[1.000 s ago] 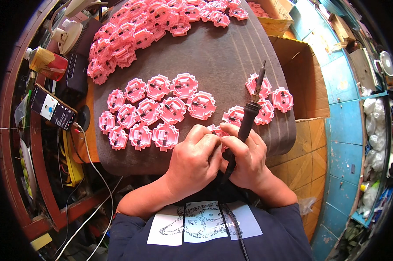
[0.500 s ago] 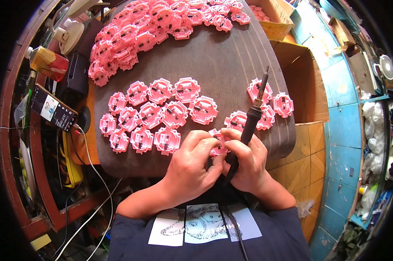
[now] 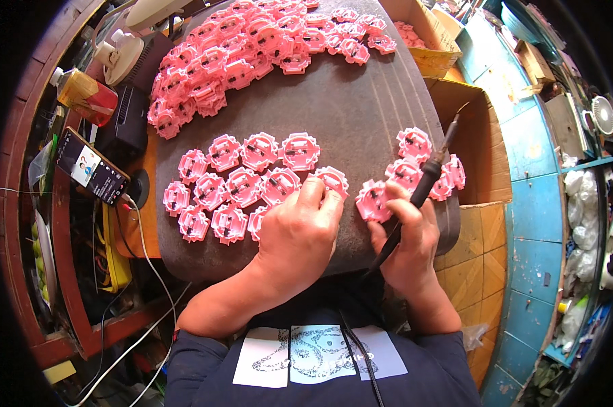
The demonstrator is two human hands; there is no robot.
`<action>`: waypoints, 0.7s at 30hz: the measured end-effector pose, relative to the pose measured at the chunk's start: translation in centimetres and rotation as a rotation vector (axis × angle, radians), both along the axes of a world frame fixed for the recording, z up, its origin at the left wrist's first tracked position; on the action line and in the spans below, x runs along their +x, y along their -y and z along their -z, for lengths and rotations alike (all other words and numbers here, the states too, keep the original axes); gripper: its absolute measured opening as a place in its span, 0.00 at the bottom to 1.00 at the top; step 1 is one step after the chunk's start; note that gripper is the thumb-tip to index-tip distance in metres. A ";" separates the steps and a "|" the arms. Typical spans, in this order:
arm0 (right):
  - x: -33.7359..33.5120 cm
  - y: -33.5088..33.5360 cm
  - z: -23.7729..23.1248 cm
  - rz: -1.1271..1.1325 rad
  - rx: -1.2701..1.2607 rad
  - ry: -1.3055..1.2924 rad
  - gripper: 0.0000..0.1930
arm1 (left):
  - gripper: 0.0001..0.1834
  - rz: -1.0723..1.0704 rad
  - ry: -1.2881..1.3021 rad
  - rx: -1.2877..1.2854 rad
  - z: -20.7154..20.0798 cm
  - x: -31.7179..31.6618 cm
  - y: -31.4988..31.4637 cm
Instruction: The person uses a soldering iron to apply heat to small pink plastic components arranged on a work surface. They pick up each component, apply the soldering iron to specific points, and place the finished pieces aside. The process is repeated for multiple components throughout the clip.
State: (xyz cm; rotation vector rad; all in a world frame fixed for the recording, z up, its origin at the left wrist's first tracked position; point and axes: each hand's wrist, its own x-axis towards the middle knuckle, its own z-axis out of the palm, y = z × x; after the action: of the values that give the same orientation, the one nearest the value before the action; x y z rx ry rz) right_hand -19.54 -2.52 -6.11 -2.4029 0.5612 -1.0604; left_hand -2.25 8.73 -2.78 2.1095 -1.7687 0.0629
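My left hand (image 3: 298, 227) is closed, its fingertips pinched at the near edge of a pink plastic housing (image 3: 333, 178). What lies beneath its palm and between the fingers is hidden. Tilted upward in my right hand (image 3: 415, 243) is a soldering iron (image 3: 430, 172) with a black handle. The thumb and index finger of that hand reach to another pink housing (image 3: 372, 201), touching or close to its near edge. Several similar housings with small black and white parts stand in rows (image 3: 243, 187) left of my left hand; a smaller group (image 3: 414, 144) lies beyond my right hand.
A large heap of pink housings (image 3: 218, 61) covers the table's far left. Cardboard boxes (image 3: 479, 136) stand beyond the right edge. At the left are a phone (image 3: 91, 166) with a white cable (image 3: 143, 234), a drink bottle (image 3: 84, 95) and a black box (image 3: 124, 122).
My hands have moved apart from a housing they held together near the table's front edge. The left went forward to the rows; the right moved right, carrying the soldering iron. The view shifted slightly.
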 end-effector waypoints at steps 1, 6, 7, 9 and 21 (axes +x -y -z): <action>0.1 0.0 -0.3 0.062 -0.025 -0.020 0.24 | 0.10 0.014 -0.019 -0.019 -0.3 -0.2 -0.3; -0.4 -0.4 -0.3 -0.018 -0.119 0.163 0.23 | 0.12 0.101 -0.182 -0.071 -0.5 -1.5 -1.8; -0.4 -0.9 -0.1 -0.079 -0.070 0.174 0.23 | 0.13 0.123 -0.209 -0.083 -0.6 -1.7 -1.9; 0.1 -1.6 0.1 -0.157 -0.002 0.190 0.24 | 0.14 0.136 -0.242 -0.079 -0.7 -1.9 -2.2; 0.6 -1.9 0.7 -0.200 0.025 0.187 0.23 | 0.17 0.163 -0.326 -0.130 0.5 -2.1 -2.8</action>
State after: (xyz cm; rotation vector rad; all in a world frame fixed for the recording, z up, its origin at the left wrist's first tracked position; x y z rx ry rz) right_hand -18.95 -0.58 -6.78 -2.2520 0.2629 -1.1656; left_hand -4.37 11.56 -3.31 1.7629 -1.6818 -0.1947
